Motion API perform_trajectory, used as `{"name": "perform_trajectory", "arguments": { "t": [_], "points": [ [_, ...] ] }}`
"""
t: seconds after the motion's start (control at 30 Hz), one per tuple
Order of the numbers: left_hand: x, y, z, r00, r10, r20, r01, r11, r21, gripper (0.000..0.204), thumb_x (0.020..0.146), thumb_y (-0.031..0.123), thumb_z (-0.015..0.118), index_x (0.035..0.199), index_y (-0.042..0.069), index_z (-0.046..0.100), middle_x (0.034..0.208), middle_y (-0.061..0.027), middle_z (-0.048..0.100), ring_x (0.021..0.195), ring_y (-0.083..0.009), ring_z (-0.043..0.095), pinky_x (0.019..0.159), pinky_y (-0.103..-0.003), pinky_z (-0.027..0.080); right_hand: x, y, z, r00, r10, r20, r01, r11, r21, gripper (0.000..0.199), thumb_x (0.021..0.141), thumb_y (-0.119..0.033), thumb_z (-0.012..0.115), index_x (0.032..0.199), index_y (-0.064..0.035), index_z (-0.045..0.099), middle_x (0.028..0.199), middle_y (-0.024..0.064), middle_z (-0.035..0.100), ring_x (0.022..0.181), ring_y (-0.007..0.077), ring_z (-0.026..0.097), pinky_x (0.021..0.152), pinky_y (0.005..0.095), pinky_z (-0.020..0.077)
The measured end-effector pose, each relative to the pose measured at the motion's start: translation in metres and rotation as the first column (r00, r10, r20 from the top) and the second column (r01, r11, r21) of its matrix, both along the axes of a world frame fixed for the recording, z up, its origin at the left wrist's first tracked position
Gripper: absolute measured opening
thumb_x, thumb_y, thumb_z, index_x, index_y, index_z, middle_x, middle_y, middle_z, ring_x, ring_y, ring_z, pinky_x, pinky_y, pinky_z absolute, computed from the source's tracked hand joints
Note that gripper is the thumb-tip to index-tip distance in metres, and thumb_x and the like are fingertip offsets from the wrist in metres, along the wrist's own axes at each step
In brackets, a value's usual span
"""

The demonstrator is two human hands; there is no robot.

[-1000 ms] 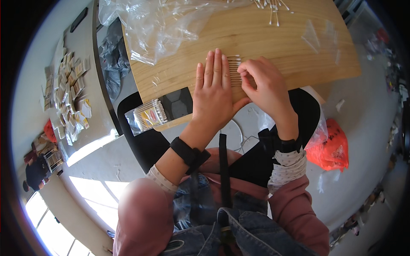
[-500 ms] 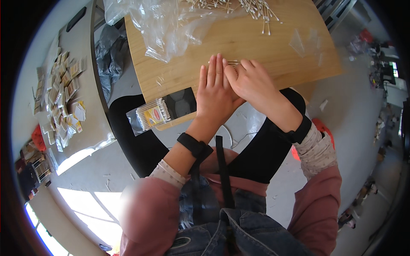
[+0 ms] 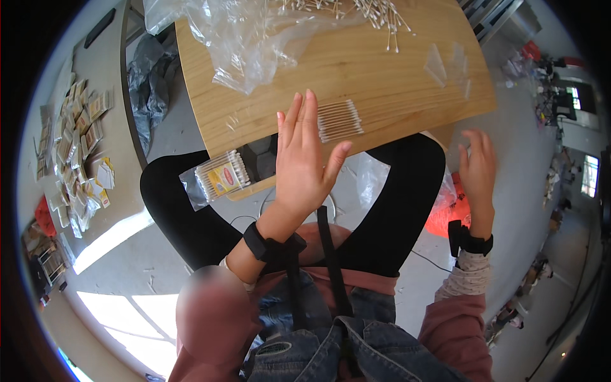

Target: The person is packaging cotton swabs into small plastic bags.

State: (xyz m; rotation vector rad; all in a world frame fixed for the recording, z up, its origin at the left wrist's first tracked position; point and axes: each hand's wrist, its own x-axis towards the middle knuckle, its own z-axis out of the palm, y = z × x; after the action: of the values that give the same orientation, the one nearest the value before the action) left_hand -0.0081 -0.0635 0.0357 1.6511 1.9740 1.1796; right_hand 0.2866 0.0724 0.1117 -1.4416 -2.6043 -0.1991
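While the left hand [image 3: 305, 159] lies flat and empty, a neat row of cotton swabs [image 3: 339, 120] sits just right of its fingertips.
Pale sticks with white tips, the swabs lie side by side near the wooden board's [image 3: 382, 76] front edge; the right hand [image 3: 477, 167] hangs off the board, loosely spread, holding nothing.

My sleeves are dusty pink, and at each cuff a pale, finely speckled under-layer shows. A black band, perhaps a watch or tracker, wraps my left wrist [image 3: 264, 242] near the middle of the frame, and a blockier black one sits on my right wrist [image 3: 470, 240] at the right. My legs are in plain black. At the lower centre I wear blue denim with stitched seams, crossed by two narrow black straps.
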Motion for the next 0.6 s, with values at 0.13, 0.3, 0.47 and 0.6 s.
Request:
{"name": "perform_trajectory", "arguments": {
  "t": [0.13, 0.3, 0.47, 0.6],
  "points": [
    [-0.013, -0.006, 0.008, 0.887, 0.050, 0.458, -0.114, 0.987, 0.113, 0.065, 0.104, 0.041, 0.042, 0.151, -0.002, 0.028, 0.152, -0.0212, 0.039, 0.145, -0.0330, 0.031, 0.120, -0.046, 0.020, -0.121, -0.010, -0.024, 0.827, 0.191, -0.528, -0.269, 0.960, -0.074, 0.028, 0.098, -0.008, 0.053, 0.125, -0.0023, 0.056, 0.133, 0.0166, 0.055, 0.125, 0.0361, 0.051, 0.105, 0.0416, 0.0401],
    [-0.022, -0.007, 0.004, 0.624, 0.067, 0.778, -0.272, 0.953, 0.136, 0.056, 0.108, 0.039, 0.032, 0.151, 0.004, 0.030, 0.153, -0.0206, 0.038, 0.147, -0.0266, 0.029, 0.122, -0.041, 0.017, -0.198, -0.013, -0.087, 0.842, 0.343, -0.416, -0.394, 0.918, -0.042, 0.037, 0.098, -0.007, 0.051, 0.135, -0.0026, 0.050, 0.143, 0.0172, 0.049, 0.140, 0.0347, 0.039, 0.116, 0.0467, 0.0305],
    [-0.023, -0.006, -0.002, 0.407, 0.020, 0.913, -0.329, 0.936, 0.126, 0.056, 0.108, 0.039, 0.031, 0.152, 0.005, 0.029, 0.155, -0.0206, 0.035, 0.148, -0.0259, 0.028, 0.122, -0.039, 0.016, -0.208, -0.005, -0.103, 0.863, 0.341, -0.372, -0.395, 0.915, -0.078, 0.046, 0.094, 0.000, 0.047, 0.139, -0.0006, 0.046, 0.147, 0.0177, 0.046, 0.143, 0.0342, 0.035, 0.118, 0.0483, 0.0276],
    [-0.020, -0.010, -0.009, 0.391, 0.006, 0.921, -0.379, 0.912, 0.155, 0.058, 0.107, 0.041, 0.032, 0.152, 0.005, 0.028, 0.157, -0.0197, 0.032, 0.150, -0.0249, 0.023, 0.123, -0.038, 0.011, -0.227, -0.020, -0.103, 0.858, 0.346, -0.380, -0.416, 0.902, -0.117, 0.054, 0.088, 0.004, 0.046, 0.142, 0.0008, 0.044, 0.147, 0.0180, 0.045, 0.143, 0.0351, 0.035, 0.119, 0.0489, 0.0270]
  ]
}}
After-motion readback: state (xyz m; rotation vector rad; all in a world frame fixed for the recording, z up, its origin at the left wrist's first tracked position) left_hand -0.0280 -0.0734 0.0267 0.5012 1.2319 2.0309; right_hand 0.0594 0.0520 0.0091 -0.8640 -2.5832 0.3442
